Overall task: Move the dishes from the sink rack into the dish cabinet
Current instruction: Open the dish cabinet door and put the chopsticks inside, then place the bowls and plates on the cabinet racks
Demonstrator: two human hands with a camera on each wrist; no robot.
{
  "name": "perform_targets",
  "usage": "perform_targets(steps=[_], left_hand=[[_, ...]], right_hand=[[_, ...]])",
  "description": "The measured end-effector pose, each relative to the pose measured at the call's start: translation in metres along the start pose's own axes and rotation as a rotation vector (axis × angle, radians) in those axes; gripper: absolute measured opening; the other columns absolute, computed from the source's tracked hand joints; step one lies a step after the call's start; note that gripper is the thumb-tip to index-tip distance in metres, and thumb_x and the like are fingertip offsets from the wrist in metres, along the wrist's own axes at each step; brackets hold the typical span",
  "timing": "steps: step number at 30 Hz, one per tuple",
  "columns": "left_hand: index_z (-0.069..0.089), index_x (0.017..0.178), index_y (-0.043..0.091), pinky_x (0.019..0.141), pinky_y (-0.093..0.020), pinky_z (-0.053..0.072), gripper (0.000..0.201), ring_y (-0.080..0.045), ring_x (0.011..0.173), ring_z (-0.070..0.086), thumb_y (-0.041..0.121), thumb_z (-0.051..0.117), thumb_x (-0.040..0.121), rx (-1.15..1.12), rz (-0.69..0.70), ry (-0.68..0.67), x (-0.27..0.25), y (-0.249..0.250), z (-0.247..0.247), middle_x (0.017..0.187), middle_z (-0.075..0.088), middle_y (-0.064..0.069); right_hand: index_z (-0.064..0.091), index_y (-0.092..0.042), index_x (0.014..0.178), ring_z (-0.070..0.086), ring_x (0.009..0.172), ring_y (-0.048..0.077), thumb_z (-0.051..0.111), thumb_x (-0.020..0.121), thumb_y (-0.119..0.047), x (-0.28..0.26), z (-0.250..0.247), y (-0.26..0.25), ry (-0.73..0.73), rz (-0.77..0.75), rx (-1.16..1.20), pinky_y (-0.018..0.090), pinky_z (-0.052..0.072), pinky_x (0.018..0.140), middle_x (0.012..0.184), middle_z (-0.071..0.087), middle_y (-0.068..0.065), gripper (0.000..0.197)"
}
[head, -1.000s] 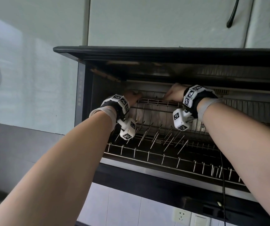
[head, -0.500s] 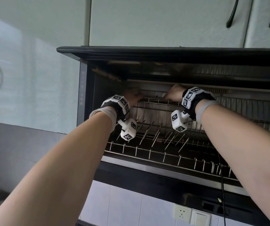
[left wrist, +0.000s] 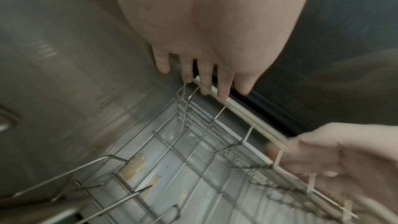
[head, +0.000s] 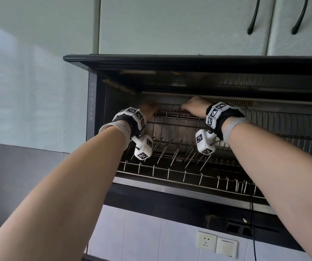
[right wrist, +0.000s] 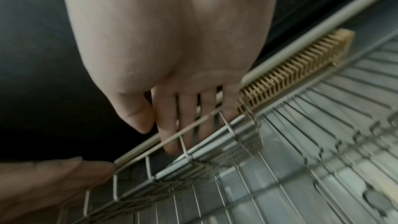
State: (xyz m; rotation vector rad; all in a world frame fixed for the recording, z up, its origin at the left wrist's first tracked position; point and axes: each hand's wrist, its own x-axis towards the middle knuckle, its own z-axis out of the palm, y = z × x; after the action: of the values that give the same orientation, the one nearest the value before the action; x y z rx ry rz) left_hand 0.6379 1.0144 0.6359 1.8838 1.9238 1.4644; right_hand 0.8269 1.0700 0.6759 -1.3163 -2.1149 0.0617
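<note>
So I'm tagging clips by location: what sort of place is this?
Most likely a home kitchen: a wall-mounted dish cabinet with wire racks, pale cupboard doors above, and a tiled wall with a socket below.

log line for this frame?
stage: cabinet open | left hand, right hand: on upper rack, chopsticks along rim

Slanted steel prongs of the lower wire rack (head: 172, 155) block reach at 6 o'clock. The raised black door (head: 189, 62) caps 12 o'clock; the gap between stays passable.
</note>
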Motion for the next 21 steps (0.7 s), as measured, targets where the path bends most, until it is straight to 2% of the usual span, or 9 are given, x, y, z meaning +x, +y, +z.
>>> perform_targets(steps=[3,4,6,8,10,13,16,19,21], left_hand=[[0.055,0.140,0.003,0.061,-0.020,0.042,0.040,-0.020,0.081,0.057,0.023,0.045,0.107,-0.035,0.028,0.009,-0.010,0.007,-0.010,0.110,0.065,-0.019],[0.056,0.140,0.003,0.060,-0.018,0.039,0.040,-0.017,0.081,0.055,0.023,0.046,0.106,-0.010,0.029,0.009,-0.014,0.009,-0.015,0.109,0.066,-0.018],[0.057,0.139,0.002,0.079,-0.022,0.047,0.039,-0.024,0.100,0.059,0.022,0.047,0.106,0.008,0.015,0.002,-0.026,0.011,-0.021,0.128,0.065,-0.020],[0.057,0.139,0.002,0.101,-0.034,0.048,0.038,-0.032,0.122,0.060,0.019,0.045,0.107,0.022,0.017,0.010,-0.038,0.014,-0.026,0.137,0.061,-0.020],[0.052,0.142,0.002,0.109,-0.039,0.046,0.038,-0.034,0.131,0.056,0.010,0.041,0.106,0.047,0.036,-0.001,-0.049,0.012,-0.022,0.144,0.057,-0.019],[0.055,0.138,0.000,0.107,-0.039,0.047,0.037,-0.034,0.130,0.057,0.005,0.039,0.106,0.099,0.099,-0.035,-0.072,0.015,-0.017,0.143,0.058,-0.018],[0.068,0.124,0.005,0.097,-0.035,0.049,0.032,-0.032,0.119,0.064,0.021,0.051,0.102,-0.079,0.069,0.070,-0.091,0.016,-0.009,0.126,0.069,-0.015],[0.074,0.116,0.013,0.083,-0.030,0.051,0.029,-0.029,0.106,0.069,0.025,0.054,0.098,-0.153,0.051,0.099,-0.133,0.018,-0.002,0.109,0.074,-0.009],[0.075,0.113,0.018,0.079,-0.030,0.053,0.028,-0.027,0.099,0.071,0.023,0.053,0.097,-0.177,0.066,0.121,-0.170,0.025,0.002,0.105,0.075,-0.007]], right_hand=[[0.062,-0.008,0.083,0.055,0.075,0.024,0.053,0.097,-0.043,-0.015,-0.008,-0.011,-0.062,-0.015,-0.082,0.028,0.038,0.061,0.079,0.057,0.007,0.038],[0.068,-0.006,0.095,0.059,0.086,0.027,0.053,0.098,-0.040,-0.020,-0.011,-0.015,-0.069,-0.038,-0.094,0.029,0.042,0.068,0.090,0.063,0.010,0.037],[0.071,-0.007,0.115,0.062,0.107,0.030,0.054,0.099,-0.033,-0.031,-0.014,-0.021,-0.032,-0.087,-0.026,0.031,0.046,0.085,0.114,0.069,0.013,0.035],[0.069,-0.011,0.123,0.060,0.116,0.027,0.058,0.098,-0.028,-0.047,-0.014,-0.027,-0.001,-0.123,0.033,0.027,0.043,0.091,0.125,0.068,0.011,0.033],[0.068,-0.014,0.127,0.058,0.121,0.024,0.060,0.097,-0.028,-0.062,-0.010,-0.029,-0.036,-0.138,0.033,0.025,0.040,0.093,0.130,0.066,0.008,0.034],[0.065,-0.017,0.132,0.055,0.125,0.022,0.061,0.096,-0.028,-0.085,-0.007,-0.031,-0.059,-0.153,0.003,0.026,0.039,0.097,0.135,0.062,0.005,0.038],[0.070,-0.013,0.125,0.057,0.122,0.020,0.061,0.095,-0.019,-0.111,-0.003,-0.028,0.026,-0.198,0.112,0.020,0.037,0.090,0.129,0.066,0.005,0.032],[0.075,-0.014,0.114,0.060,0.112,0.016,0.061,0.094,-0.016,-0.151,0.005,-0.031,0.140,-0.212,0.246,0.018,0.040,0.082,0.118,0.071,0.001,0.025],[0.078,-0.017,0.104,0.061,0.101,0.010,0.061,0.093,-0.016,-0.184,0.009,-0.030,0.201,-0.219,0.304,0.022,0.044,0.085,0.107,0.073,-0.002,0.021]])
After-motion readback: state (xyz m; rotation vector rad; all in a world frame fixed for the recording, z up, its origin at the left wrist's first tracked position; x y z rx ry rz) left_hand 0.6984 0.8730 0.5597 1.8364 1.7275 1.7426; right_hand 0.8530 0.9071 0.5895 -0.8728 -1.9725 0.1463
